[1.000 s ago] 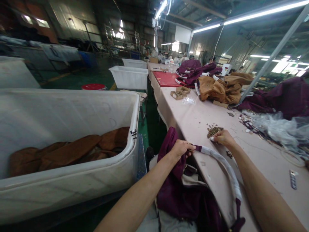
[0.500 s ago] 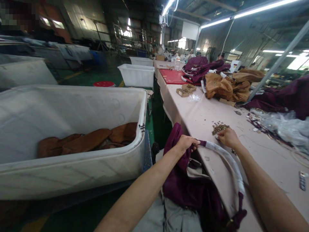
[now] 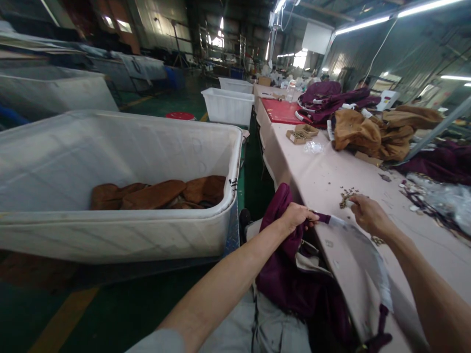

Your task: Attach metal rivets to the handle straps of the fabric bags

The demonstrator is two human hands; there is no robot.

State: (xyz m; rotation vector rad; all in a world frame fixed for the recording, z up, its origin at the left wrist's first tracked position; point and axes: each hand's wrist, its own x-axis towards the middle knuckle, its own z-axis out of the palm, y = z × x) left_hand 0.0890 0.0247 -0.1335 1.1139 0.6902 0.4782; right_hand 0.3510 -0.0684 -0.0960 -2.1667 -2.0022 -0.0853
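A purple bag rests on my lap against the table edge, its mouth open on a pale lining. My left hand is closed around one end of the bag's handle, which is wrapped in whitish film and arches over the tabletop. Out on the table, my right hand has its fingers pinched together beside a pile of small brass-coloured metal pieces. Something white shows at its fingertips; whatever the pinch holds is too small to make out. More metal pieces lie by the right wrist.
On my left stands a large white bin with brown bags inside. Along the table are small boxes of metal pieces, a red board, brown bags and purple bags. Clear plastic lies right.
The view has turned slightly left, so the scene sits further right. My left hand keeps its hold on the handle; my right hand stays by the metal pieces, its fingers still pinched.
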